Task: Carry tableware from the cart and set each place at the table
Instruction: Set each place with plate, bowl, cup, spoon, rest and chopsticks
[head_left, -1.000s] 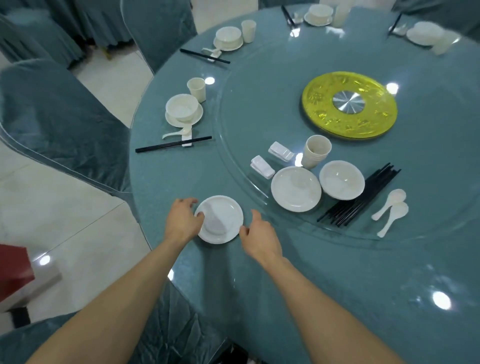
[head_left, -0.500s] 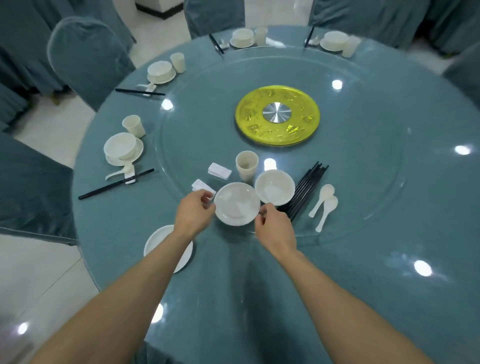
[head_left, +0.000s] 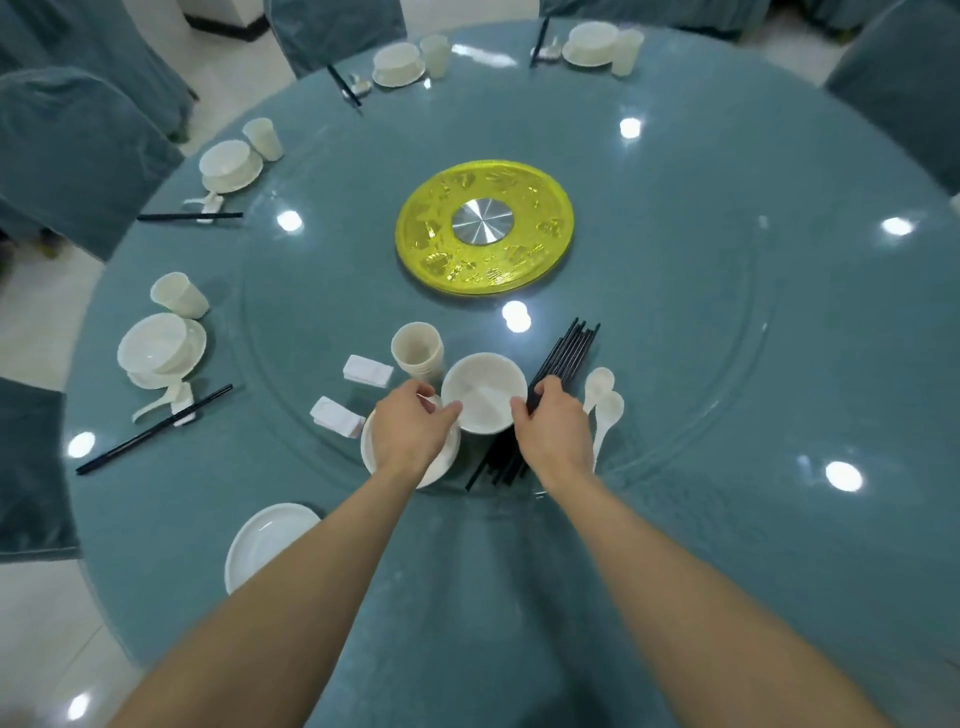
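left hand (head_left: 410, 431) + right hand (head_left: 553, 431): grip white bowl (head_left: 483, 392) between them | likely target, bare plate (head_left: 270, 540) on desk (head_left: 727, 545): near-left, left hand nearer

One wide-angle view, worn on the person's head, faces forward and steeply down over the near edge of the round teal cloth-covered worktop (head_left: 857, 415). Both forearms run up from the bottom edge, close to the lens; the left hand (head_left: 410, 428) and right hand (head_left: 556, 431) meet at a white round bowl (head_left: 483, 395) just below mid-frame. A yellow round disc (head_left: 485, 228) lies above centre; teal-covered chairs (head_left: 78, 156) bend along the frame's edges.
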